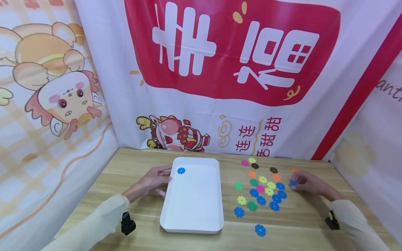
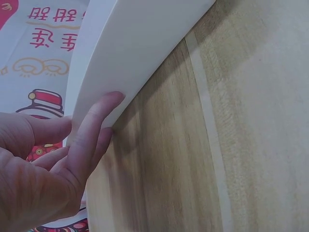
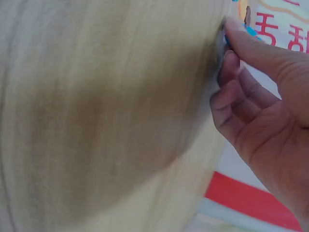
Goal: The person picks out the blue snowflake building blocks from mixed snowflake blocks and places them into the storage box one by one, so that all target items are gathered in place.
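Note:
A white rectangular tray [image 1: 194, 198] lies on the table, with one blue notched plastic disc [image 1: 181, 170] inside near its far left corner. My left hand [image 1: 154, 181] rests against the tray's left side. Its fingers, mostly straight, touch the rim and outer wall [image 2: 130, 53] in the left wrist view. Over on the right, my right hand [image 1: 309, 183] pinches a blue notched disc [image 1: 293, 183] between thumb and fingers, at the right edge of a scatter of discs. In the right wrist view only a sliver of blue shows past the thumb.
Blue, green, yellow, orange, pink and brown discs [image 1: 269, 191] lie spread between tray and right hand. One blue disc [image 1: 260, 230] lies apart near the front. Printed cloth [image 1: 232, 52] hangs behind the wooden table [image 1: 238, 240] and along both sides.

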`<action>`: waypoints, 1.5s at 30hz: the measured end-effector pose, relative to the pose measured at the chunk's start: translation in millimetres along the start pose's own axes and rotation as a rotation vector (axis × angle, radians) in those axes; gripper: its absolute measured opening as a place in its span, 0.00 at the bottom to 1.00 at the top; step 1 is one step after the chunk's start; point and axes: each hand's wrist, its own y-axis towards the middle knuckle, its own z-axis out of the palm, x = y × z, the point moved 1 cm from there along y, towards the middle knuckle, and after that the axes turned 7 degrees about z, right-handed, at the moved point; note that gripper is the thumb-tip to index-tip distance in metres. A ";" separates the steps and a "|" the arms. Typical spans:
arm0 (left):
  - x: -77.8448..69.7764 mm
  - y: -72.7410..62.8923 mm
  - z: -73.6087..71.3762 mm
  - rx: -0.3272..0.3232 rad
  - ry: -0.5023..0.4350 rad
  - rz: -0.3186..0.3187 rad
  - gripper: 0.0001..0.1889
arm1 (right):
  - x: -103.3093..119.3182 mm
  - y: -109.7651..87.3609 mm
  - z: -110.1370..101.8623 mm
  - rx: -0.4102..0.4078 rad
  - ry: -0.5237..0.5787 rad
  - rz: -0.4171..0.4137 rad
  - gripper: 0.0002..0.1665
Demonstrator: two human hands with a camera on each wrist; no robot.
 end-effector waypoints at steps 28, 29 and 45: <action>-8.1 2.9 4.4 -0.014 -0.021 0.019 0.33 | 200.0 69.8 49.7 0.083 0.536 -0.054 0.19; -8.3 2.8 4.3 -0.013 -0.024 0.021 0.33 | 206.8 73.2 54.7 0.073 0.567 -0.052 0.19; -0.3 -1.4 3.0 -0.039 -0.001 0.046 0.31 | 297.6 112.4 129.3 0.222 0.697 0.121 0.11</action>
